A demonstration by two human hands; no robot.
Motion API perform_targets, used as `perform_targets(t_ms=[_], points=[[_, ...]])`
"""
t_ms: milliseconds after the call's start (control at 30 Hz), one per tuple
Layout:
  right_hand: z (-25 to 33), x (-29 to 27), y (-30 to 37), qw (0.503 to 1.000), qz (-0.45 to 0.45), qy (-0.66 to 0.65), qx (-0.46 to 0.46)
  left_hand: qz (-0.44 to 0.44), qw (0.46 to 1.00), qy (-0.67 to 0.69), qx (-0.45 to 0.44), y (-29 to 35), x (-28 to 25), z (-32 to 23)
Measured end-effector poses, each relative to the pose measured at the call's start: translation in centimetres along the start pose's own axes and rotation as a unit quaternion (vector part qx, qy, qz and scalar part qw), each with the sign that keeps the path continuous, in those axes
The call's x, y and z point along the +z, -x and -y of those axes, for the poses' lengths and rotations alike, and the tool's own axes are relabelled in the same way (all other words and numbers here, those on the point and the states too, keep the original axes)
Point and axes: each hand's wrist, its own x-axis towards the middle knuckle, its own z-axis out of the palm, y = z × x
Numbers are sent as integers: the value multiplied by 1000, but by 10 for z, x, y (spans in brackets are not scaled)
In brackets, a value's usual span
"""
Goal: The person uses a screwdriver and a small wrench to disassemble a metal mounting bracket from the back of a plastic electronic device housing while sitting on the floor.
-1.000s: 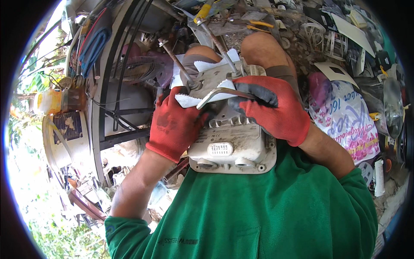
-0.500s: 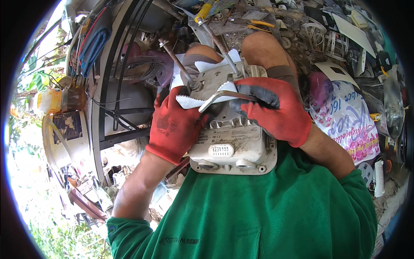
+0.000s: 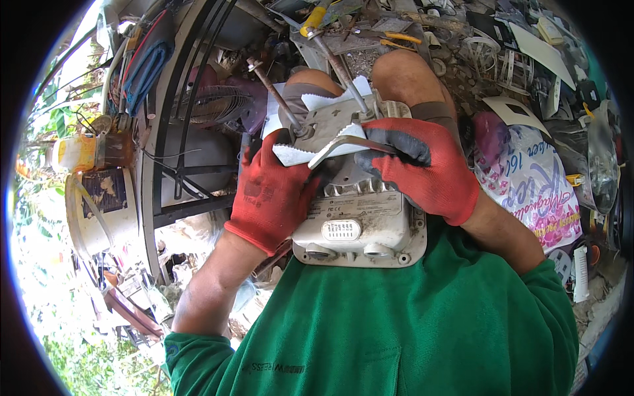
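Observation:
A grey-white metal equipment housing [image 3: 380, 228] with ribs, a label and round ports rests in my lap. On its far part sits a metal bracket [image 3: 333, 115] with toothed edges and two long rusty bolts [image 3: 337, 69] standing up from it. My right hand [image 3: 432, 165], in a red and black glove, is closed around a bent metal bar shaped like a hex key [image 3: 350, 140]. The bar's free end reaches left across the bracket. My left hand [image 3: 267, 188], gloved the same, grips the left side of the bracket and housing; some fingertips are hidden.
To my left stands a black metal frame [image 3: 158, 191] with a fan guard [image 3: 218, 105] behind it. Scrap and plastic parts cover the ground ahead and to the right, with a printed plastic bag [image 3: 528, 185] among them. A yellow-handled tool [image 3: 314, 18] lies beyond the bolts.
The housing, bracket and both hands have shifted very slightly to the right in view. Both grips look the same.

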Motion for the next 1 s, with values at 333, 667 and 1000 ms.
perform_targets(t_ms=[333, 667, 1000], points=[[0, -6, -4, 1000, -18, -25, 6, 3, 1000, -14, 1, -15, 11, 6], [-8, -7, -7, 999, 9, -24, -21, -48, 996, 55, 49, -13, 14, 20], [-8, -8, -8, 1000, 18, -2, -12, -42, 996, 65, 46, -10, 16, 20]])
